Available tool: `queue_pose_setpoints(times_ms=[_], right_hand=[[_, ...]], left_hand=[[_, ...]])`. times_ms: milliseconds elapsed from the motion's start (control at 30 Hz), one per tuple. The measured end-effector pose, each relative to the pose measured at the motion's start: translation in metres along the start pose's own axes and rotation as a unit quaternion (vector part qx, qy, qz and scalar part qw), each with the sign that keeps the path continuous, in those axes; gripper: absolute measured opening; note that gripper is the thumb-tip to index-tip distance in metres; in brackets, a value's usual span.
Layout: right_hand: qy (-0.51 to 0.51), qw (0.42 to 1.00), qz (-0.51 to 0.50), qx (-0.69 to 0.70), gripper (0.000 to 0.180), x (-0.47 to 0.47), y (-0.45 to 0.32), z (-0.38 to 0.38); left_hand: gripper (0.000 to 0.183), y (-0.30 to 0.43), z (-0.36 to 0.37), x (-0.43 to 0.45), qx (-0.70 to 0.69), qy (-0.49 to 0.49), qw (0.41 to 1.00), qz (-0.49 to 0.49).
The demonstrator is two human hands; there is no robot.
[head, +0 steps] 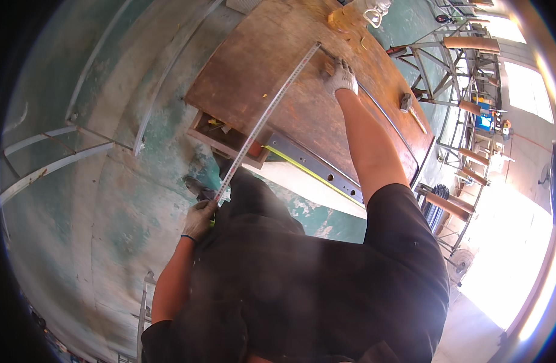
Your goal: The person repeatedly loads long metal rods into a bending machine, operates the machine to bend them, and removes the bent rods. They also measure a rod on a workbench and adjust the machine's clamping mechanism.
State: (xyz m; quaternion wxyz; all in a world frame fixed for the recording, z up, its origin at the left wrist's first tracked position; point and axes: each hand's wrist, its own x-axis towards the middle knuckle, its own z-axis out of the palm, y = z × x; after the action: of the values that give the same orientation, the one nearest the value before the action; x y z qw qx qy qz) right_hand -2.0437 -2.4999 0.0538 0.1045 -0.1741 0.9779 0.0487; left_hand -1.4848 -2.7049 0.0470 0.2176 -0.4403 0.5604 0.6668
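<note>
My left hand (200, 218), in a pale work glove, is low beside my thigh and holds a tape measure, its case mostly hidden. The white tape blade (271, 109) runs out from it, slanting up across the wooden tabletop (246, 68). Its far end meets the tip of a thin, bent metal rod (387, 118). My gloved right hand (342, 78) lies over this rod near that tip, fingers curled around it. From there the rod runs along the table towards its right corner, where it bends.
An open drawer (201, 131) with small items juts out below the tabletop. Beside it lies a dark metal bar with holes (316, 168). A hammer (412, 111) rests on the right of the table. Metal racks (441, 68) stand beyond; steel frames (55, 181) are at left.
</note>
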Motion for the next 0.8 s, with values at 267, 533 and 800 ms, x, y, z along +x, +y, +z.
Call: queue_pose_setpoints(times_ms=[267,533,800], right_hand=[[0.025,1.000,0.011,0.013,0.087,0.002,0.006,0.028],[0.019,1.000,0.006,-0.008,0.089,0.000,0.007,0.028],[0.024,1.000,-0.003,-0.010,0.086,0.009,0.019,0.037]], left_hand=[[0.046,-0.001,0.003,0.007,-0.011,-0.014,1.000,0.009],[0.045,0.011,0.003,0.006,-0.002,-0.017,1.000,-0.021],[0.040,-0.010,0.010,0.012,-0.017,-0.017,0.998,-0.053]])
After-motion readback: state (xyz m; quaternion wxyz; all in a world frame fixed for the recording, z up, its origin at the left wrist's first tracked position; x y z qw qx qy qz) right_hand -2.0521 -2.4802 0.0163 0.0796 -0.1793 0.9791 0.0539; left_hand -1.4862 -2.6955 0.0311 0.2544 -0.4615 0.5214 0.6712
